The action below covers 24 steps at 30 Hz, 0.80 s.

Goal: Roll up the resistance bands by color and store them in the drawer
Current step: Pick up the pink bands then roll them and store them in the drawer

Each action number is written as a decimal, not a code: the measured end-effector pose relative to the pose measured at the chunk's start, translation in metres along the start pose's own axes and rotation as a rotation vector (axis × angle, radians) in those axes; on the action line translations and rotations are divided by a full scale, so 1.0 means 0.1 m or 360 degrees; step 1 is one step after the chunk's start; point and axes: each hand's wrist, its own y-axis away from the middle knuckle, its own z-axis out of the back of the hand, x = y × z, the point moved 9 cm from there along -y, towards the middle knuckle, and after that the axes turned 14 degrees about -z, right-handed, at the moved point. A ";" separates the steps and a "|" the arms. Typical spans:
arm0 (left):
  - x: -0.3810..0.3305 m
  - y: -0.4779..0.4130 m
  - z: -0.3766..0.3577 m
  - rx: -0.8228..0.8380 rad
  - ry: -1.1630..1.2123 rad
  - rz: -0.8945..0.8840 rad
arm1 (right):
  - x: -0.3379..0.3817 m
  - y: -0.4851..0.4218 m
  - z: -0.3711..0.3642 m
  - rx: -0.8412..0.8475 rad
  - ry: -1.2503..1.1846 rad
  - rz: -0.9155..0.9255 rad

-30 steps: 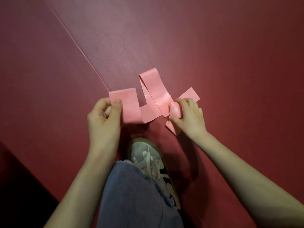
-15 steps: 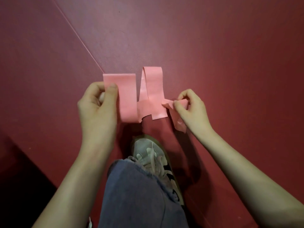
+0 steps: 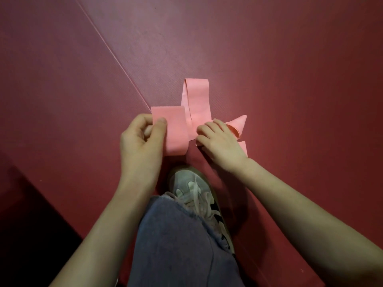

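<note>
Band (image 3: 196,104), pink, loops over the red floor (image 3: 269,79) beyond a shoe (image 3: 186,183). Left hand (image 3: 141,141) pinches one end; right hand (image 3: 219,141) curls round its folded part.

Pretty dim shot overall, heavy red cast off the floor mat (image 3: 269,59). Brightest patch sits upper middle, a soft pale sheen, so light seems to come from the top of the frame. Lower left corner drops to near black. The pink resistance band (image 3: 176,131) pops most. Soft shadow pools just under the right hand (image 3: 219,141). The wide lens stretches the arms (image 3: 310,235) along the bottom edge, and fine detail looks smeary.
</note>
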 end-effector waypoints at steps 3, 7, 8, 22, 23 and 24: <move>0.04 0.01 -0.02 0.0009 0.0032 0.0029 | -0.04 0.03 0.01 0.0037 -0.0180 -0.0061; 0.10 0.02 0.00 -0.0011 0.0061 0.0042 | -0.13 0.04 -0.08 0.0264 -0.0370 -0.0264; 0.12 0.02 0.01 -0.0018 0.0071 0.0047 | -0.14 0.03 -0.06 0.0263 -0.0389 -0.0265; -0.27 -0.09 0.00 -0.0045 0.0192 -0.0264 | 0.18 0.12 0.77 0.0529 -0.1322 -0.0512; -0.31 -0.11 0.01 -0.0056 0.0192 -0.0303 | 0.24 0.15 0.79 0.0611 -0.1403 -0.0483; -0.34 -0.14 0.01 -0.0067 0.0188 -0.0341 | 0.30 0.18 0.83 0.0698 -0.1491 -0.0436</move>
